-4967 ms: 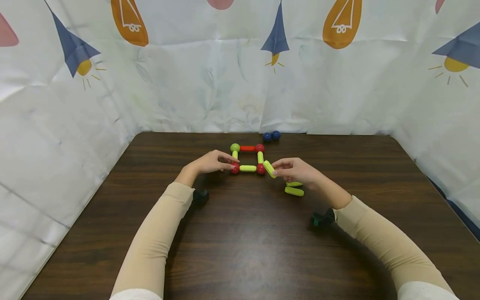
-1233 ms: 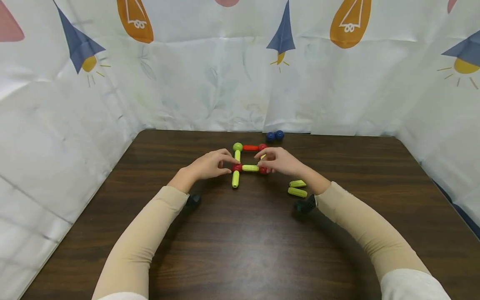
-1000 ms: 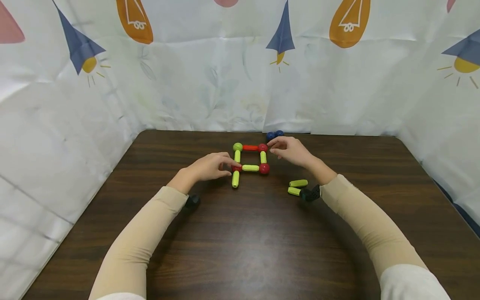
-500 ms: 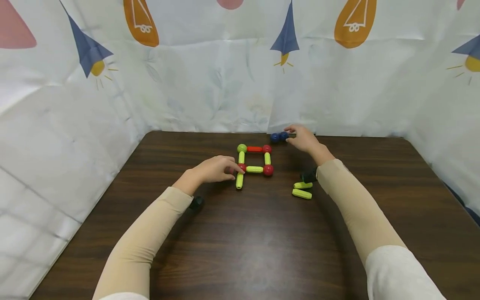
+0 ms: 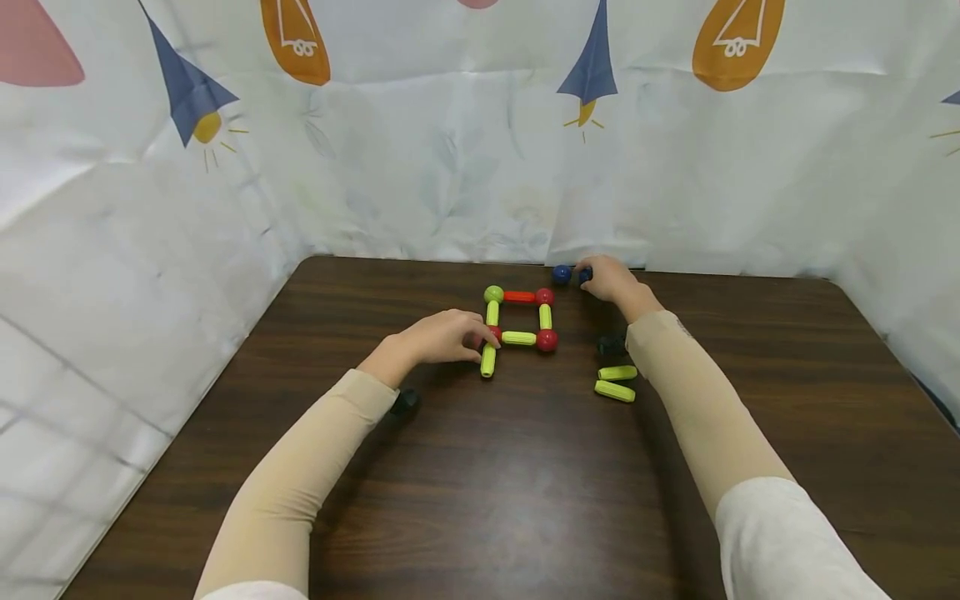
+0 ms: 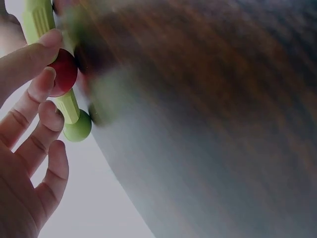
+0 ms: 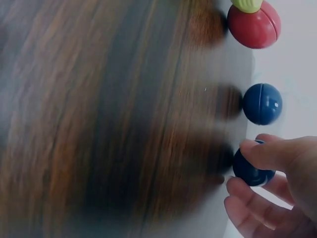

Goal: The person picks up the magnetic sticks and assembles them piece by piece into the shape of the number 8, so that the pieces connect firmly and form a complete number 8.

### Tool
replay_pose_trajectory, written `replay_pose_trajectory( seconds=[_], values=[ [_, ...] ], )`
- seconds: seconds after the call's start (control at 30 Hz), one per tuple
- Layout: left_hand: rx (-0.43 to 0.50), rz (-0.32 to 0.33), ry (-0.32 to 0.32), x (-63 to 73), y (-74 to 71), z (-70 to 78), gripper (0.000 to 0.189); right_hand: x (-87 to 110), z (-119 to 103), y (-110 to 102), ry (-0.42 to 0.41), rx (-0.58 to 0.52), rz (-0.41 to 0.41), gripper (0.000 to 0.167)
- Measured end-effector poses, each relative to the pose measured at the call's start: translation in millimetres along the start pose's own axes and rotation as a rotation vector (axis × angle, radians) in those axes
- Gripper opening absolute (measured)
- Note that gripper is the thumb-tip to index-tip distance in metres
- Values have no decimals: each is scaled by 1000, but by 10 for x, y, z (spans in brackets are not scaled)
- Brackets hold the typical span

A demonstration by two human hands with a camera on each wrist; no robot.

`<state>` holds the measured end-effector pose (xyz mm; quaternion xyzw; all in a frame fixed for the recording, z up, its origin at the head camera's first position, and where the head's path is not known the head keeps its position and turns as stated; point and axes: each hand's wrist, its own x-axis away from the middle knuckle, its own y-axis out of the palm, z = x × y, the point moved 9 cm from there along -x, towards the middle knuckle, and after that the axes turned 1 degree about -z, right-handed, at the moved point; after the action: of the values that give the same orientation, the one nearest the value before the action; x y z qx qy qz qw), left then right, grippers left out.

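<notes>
A square of magnetic balls and sticks lies on the table, with a red stick [image 5: 520, 297] along its far side and yellow-green sticks [image 5: 518, 338] on the others. My left hand [image 5: 450, 336] pinches the near-left red ball [image 6: 65, 73] between thumb and fingers. From that corner one more yellow-green stick [image 5: 488, 362] points toward me. At the table's far edge, my right hand [image 5: 611, 279] grips a dark blue ball [image 7: 251, 167] between thumb and fingers. A second blue ball [image 7: 262, 104] sits just left of it, slightly apart.
Two loose yellow-green sticks [image 5: 615, 391] lie beneath the right forearm, near the black wrist camera [image 5: 611, 346]. A white patterned curtain [image 5: 450, 167] hangs behind the far edge of the dark wood table [image 5: 510, 483].
My right hand has left the square, moved to the far edge and taken a blue ball, parting it from the other. Earlier, a stick was added at the near-left corner. The left hand stays there.
</notes>
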<state>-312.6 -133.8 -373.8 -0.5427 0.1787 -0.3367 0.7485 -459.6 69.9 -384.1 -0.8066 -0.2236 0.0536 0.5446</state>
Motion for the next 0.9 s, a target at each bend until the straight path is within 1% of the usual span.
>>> replay_pose_trajectory(
  seconds=[0.1,0.23,0.37,0.5,0.7,0.83,0.9],
  values=[
    [3,2,-2,-18,8,9,29,41,40,-17,1,0,-6,42],
    [10,14,-3,-33,4,1,29,110,61,-70,-12,-43,-1,43],
    [16,14,-9,-37,-2,-15,29,185,50,-138,-31,-149,15,43],
    [19,17,-16,-28,-31,-23,28,286,-32,-241,-62,-230,40,44],
    [31,17,-16,-28,-41,-23,28,436,-157,-334,-107,-253,67,44],
    [49,13,-15,-23,-19,-18,29,580,-261,-347,-172,-284,95,42],
    [51,14,-10,-21,-13,-13,29,659,-311,-327,-198,-298,94,42]
  ],
)
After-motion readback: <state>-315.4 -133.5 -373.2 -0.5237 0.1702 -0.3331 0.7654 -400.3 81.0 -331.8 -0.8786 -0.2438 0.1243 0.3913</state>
